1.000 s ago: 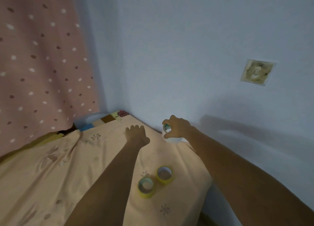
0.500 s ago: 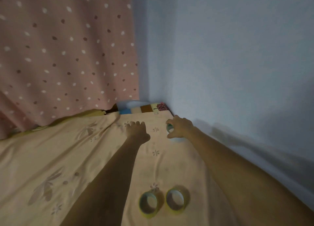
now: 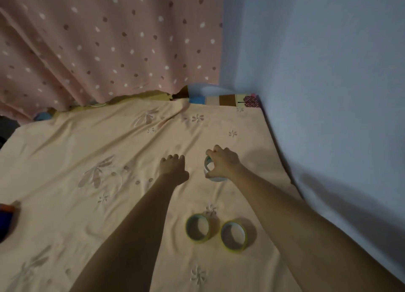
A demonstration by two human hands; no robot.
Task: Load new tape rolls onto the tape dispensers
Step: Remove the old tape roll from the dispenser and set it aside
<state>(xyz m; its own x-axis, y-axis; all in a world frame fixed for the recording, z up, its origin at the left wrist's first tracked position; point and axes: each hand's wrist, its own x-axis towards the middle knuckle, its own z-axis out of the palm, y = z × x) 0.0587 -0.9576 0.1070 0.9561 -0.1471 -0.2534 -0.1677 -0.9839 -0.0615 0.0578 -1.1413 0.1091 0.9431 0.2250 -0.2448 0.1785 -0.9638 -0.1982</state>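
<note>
The right hand (image 3: 223, 163) curls over a small white tape roll (image 3: 213, 171) far out on the peach bedsheet (image 3: 87, 151), fingers closed round its rim; the left hand (image 3: 173, 167) rests loosely curled and empty beside it. Two yellow tape rolls (image 3: 215, 231) lie nearer. The soft, wrinkled sheet could tip a roll, and no dispenser is clearly visible

The right hand (image 3: 223, 162) covers most of a pale roll-like object (image 3: 208, 166); its identity cannot be determined; a dark blue and orange object (image 3: 6, 219) at 9 o'clock is cut by the frame edge and blurred; the curtain (image 3: 109, 41) hides items along the cloth's (image 3: 87, 151) 12 o'clock edge.
</note>
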